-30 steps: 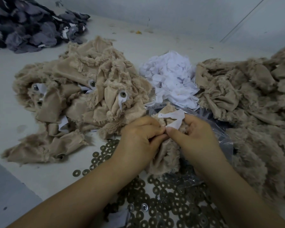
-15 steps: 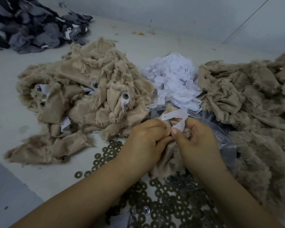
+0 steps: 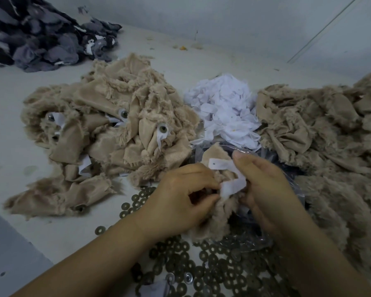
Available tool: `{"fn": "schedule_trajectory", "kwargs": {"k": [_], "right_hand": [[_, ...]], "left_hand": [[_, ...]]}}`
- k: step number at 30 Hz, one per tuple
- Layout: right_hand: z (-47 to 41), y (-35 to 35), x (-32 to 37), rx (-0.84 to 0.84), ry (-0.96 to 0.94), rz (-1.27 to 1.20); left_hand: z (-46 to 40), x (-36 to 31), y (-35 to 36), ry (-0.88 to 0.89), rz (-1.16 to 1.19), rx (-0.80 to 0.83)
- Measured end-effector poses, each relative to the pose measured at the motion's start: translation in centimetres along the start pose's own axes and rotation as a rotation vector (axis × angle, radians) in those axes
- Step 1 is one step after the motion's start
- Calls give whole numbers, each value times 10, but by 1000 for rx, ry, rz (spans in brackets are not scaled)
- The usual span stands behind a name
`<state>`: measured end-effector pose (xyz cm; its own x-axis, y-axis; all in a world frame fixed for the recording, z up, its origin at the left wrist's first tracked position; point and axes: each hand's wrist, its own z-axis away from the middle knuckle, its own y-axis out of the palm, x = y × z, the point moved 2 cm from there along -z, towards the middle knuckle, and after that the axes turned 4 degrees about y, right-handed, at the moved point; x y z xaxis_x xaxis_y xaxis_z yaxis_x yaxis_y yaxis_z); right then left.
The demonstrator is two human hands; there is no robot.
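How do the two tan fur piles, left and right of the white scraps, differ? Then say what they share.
The left pile shows round eyes with white strips; the right pile shows none. The left pile lies whole in view; the right pile runs off the right edge. The left pile shows mostly smooth backing; the right pile's near part is shaggy. Both are tan plush beside the white scraps.

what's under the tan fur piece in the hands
Dark washers on the table and a clear plastic bag show beneath the tan fur piece. Whatever lies directly under it, the left hand and the right hand is covered.
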<state>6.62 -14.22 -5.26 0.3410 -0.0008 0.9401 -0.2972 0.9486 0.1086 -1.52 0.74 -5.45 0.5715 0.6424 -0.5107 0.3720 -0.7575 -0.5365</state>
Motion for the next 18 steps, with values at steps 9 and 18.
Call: {"fn": "schedule_trajectory", "kwargs": {"k": [9, 18], "right_hand": [[-1, 2, -4, 106, 149, -69], [1, 6, -8, 193, 98, -46]], "left_hand": [[-2, 8, 2, -645, 87, -130], [-9, -3, 12, -742, 445, -217]]}}
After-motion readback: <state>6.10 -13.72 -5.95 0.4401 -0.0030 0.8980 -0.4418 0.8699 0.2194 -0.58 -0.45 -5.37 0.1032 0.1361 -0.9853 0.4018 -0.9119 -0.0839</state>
